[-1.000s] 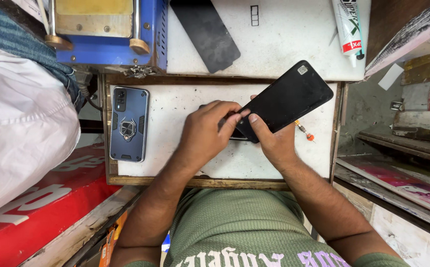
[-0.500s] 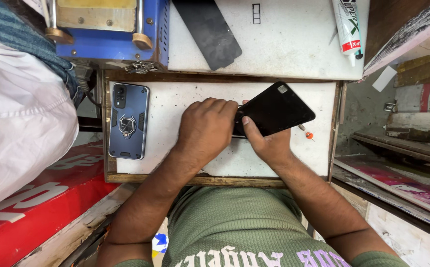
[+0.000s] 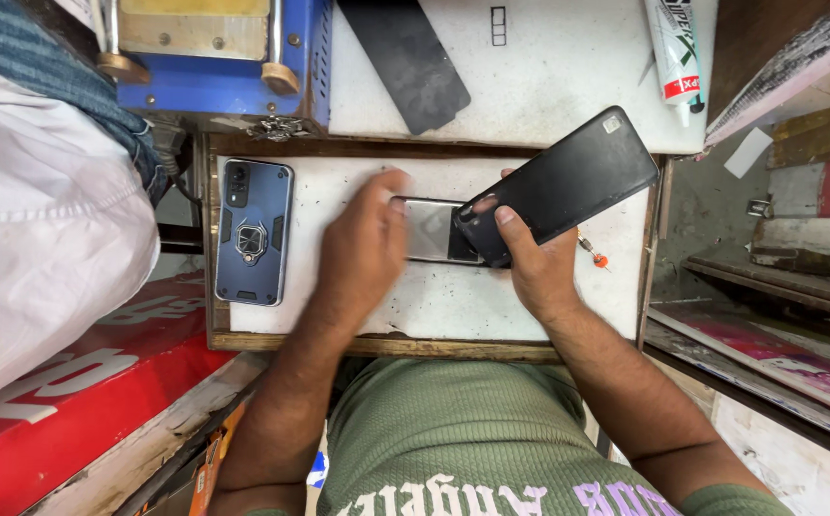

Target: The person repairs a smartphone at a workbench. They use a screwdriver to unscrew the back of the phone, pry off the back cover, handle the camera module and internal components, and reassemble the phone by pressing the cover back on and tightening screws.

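Head view: at a white work board (image 3: 530,306), the right hand (image 3: 539,268) grips a black phone (image 3: 563,186), its long axis tilted, camera end pointing far-right. The left hand (image 3: 362,253), blurred, fingers loosely spread, touches a glossy panel (image 3: 429,229) lying beside it.

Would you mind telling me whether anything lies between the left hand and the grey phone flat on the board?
Nothing visible does: the left hand reaches the grey phone at its left end.

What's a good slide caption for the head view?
Right hand lifts black phone; left hand touches shiny panel on white tray.
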`<state>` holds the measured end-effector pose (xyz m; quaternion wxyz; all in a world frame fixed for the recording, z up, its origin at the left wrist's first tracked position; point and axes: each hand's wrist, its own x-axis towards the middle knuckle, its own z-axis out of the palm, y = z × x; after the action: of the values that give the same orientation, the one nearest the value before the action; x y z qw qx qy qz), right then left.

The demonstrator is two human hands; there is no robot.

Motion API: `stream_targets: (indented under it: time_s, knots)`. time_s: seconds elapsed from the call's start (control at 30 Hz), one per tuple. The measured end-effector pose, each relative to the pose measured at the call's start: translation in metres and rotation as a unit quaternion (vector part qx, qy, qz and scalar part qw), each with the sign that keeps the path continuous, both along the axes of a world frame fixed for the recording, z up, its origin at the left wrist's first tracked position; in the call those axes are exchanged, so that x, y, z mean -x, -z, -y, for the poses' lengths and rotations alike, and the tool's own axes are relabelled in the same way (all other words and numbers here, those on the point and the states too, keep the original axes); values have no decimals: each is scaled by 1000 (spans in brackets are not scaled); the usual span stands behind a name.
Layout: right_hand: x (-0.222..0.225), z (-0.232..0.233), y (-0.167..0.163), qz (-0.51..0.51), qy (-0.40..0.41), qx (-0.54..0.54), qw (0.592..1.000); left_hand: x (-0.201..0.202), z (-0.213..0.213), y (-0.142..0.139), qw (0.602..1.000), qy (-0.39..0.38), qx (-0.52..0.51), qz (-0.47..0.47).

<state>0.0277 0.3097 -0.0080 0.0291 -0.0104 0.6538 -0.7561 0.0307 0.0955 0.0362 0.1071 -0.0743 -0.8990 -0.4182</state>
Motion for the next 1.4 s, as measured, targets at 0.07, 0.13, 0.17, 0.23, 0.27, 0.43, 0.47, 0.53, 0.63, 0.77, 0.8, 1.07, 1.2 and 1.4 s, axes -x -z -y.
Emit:
stream_targets:
  time_s: [0.07, 0.13, 0.17, 0.23, 0.27, 0.43, 0.47, 0.53, 0.63, 0.77, 0.8, 1.07, 1.2, 1.4]
  knots:
    - [0, 2, 2, -13, -3, 6, 1000, -4, -14, -1, 992, 30, -77, 95]
    - [-2, 1, 3, -32, -3, -10, 999, -9, -25, -1, 984, 15, -99, 148]
    - [-2, 1, 5, -47, 1, -28, 998, -7, -26, -1, 985, 20, -109, 132]
    - [-5, -2, 6, -65, 10, -40, 997, -4, -30, 1, 985, 34, -129, 106]
    - [-5, -3, 8, -69, 15, -32, 997, -3, -32, 2, 984, 36, -135, 109]
    - [-8, -4, 10, -118, 2, -75, 990, -4, -37, 8, 985, 38, -142, 89]
    - [-9, -4, 10, -91, 2, -56, 994, -4, -38, 10, 988, 36, -136, 62]
    - [-12, -3, 9, -40, -17, -27, 999, -6, -38, 13, 992, 30, -123, 8]
    - [-14, -3, 10, 10, -60, 4, 998, -5, -38, 18, 994, 10, -110, -11]
    - [-15, -2, 17, 48, -50, 72, 995, -4, -43, 23, 966, -12, -240, 93]
    - [-15, -3, 19, 59, -38, 93, 993, -6, -45, 24, 943, 13, -312, 118]
    - [-17, -6, 42, 30, -44, 127, 990, -13, -50, 36, 969, 54, -234, 65]
    - [-18, -5, 40, -13, -37, 26, 999, -6, -49, 39, 969, 37, -226, 91]
    - [-14, 2, 30, 33, 13, 150, 988, -8, -51, 31, 950, 92, -278, 111]
